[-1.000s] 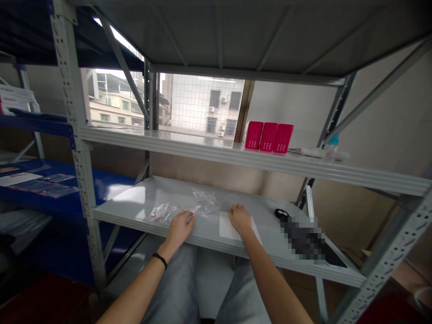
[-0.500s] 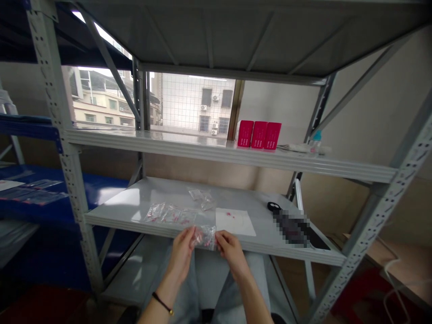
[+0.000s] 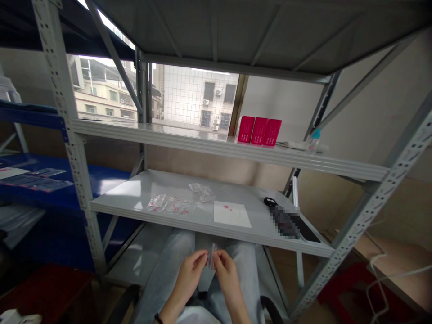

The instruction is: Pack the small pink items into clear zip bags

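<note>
Above my lap, my right hand (image 3: 227, 270) pinches a small clear zip bag (image 3: 212, 257) with red marks, seen nearly edge-on. My left hand (image 3: 189, 272) is just to the left of the bag, thumb and fingertips pressed together. A bit of red shows at those fingertips, too small to name. On the shelf ahead lie several clear bags with small red pieces (image 3: 175, 205), and behind them more clear bags (image 3: 202, 192). To their right a white sheet (image 3: 232, 218) carries a few small red pieces (image 3: 228, 207).
The grey shelf's front edge (image 3: 189, 225) runs just beyond my hands. On its right lie a black round item (image 3: 270, 202) and a dark flat object (image 3: 307, 228) beside a blurred patch. Red boxes (image 3: 259, 131) and a blue-capped bottle (image 3: 314, 140) stand on the upper shelf.
Both hands have come back from the shelf edge to over my lap. The bag has turned from flat to nearly edge-on, and my left fingers now appear apart from it.
</note>
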`<action>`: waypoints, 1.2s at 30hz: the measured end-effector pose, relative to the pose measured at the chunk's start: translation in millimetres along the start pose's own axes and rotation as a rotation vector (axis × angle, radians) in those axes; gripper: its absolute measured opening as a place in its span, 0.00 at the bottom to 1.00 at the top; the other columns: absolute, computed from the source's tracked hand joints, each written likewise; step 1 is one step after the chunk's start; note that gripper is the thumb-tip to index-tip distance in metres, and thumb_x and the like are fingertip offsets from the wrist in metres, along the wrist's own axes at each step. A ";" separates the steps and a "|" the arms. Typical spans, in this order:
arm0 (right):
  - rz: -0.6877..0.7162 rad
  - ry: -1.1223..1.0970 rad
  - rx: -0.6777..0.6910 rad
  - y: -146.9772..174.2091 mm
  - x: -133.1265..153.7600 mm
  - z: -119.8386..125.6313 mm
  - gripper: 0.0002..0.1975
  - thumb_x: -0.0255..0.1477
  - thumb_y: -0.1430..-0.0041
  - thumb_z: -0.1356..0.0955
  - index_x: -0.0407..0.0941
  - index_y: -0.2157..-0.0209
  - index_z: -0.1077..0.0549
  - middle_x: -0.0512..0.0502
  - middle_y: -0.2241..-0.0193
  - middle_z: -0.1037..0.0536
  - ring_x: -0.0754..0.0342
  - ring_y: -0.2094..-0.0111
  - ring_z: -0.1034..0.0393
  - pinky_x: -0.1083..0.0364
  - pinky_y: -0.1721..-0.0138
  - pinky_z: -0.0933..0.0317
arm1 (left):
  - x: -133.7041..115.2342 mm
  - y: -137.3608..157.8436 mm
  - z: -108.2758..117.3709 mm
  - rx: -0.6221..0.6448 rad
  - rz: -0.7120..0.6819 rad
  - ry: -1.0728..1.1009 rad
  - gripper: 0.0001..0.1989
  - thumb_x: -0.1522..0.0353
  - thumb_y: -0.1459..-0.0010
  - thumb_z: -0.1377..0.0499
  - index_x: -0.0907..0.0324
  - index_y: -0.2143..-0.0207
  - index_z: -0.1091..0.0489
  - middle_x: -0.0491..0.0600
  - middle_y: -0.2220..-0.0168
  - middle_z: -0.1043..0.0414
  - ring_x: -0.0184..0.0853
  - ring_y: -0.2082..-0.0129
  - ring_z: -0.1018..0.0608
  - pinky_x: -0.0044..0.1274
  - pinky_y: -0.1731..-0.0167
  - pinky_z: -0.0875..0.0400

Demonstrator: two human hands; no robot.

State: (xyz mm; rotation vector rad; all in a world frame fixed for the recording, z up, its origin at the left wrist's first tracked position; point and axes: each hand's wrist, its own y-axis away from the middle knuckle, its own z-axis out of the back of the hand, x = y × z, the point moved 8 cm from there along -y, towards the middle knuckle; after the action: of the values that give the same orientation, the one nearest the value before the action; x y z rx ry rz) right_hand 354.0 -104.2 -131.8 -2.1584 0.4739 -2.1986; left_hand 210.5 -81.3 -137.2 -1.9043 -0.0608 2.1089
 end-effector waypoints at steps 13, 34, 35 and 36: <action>0.019 -0.087 0.036 -0.7 4.1 -14.0 0.15 0.41 0.42 0.31 0.44 0.74 0.28 0.54 0.79 0.32 0.59 0.78 0.41 0.60 0.76 0.47 | -29.8 2.3 -10.9 0.158 -0.020 0.183 0.16 0.60 0.45 0.37 0.59 0.58 0.23 0.53 0.60 0.20 0.41 0.59 0.20 0.26 0.56 0.27; 0.006 0.058 0.138 0.1 21.0 -17.2 0.19 0.45 0.39 0.34 0.44 0.73 0.28 0.54 0.80 0.33 0.58 0.77 0.42 0.60 0.76 0.49 | -53.9 2.3 -3.6 0.076 -0.226 -0.518 0.13 0.68 0.35 0.52 0.55 0.73 0.35 0.46 0.73 0.30 0.35 0.72 0.27 0.23 0.70 0.39; 0.037 0.126 0.121 0.1 24.3 -17.0 0.19 0.44 0.38 0.35 0.44 0.73 0.27 0.53 0.79 0.31 0.57 0.76 0.40 0.60 0.75 0.47 | -51.8 1.5 -5.3 0.066 -0.232 -0.565 0.13 0.69 0.35 0.52 0.55 0.72 0.35 0.47 0.73 0.30 0.36 0.71 0.27 0.23 0.69 0.39; 0.063 0.190 0.104 -0.2 26.6 -17.2 0.19 0.43 0.37 0.36 0.44 0.73 0.27 0.51 0.78 0.29 0.56 0.75 0.38 0.59 0.74 0.46 | -49.3 0.4 -6.5 0.057 -0.234 -0.606 0.12 0.70 0.35 0.53 0.55 0.72 0.35 0.47 0.72 0.30 0.37 0.70 0.26 0.24 0.69 0.39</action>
State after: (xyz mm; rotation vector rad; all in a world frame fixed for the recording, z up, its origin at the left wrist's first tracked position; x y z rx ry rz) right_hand 336.1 -106.7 -105.8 -1.8680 0.4164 -2.3486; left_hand 220.6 -94.9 -90.4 -1.1036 -0.3293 2.3992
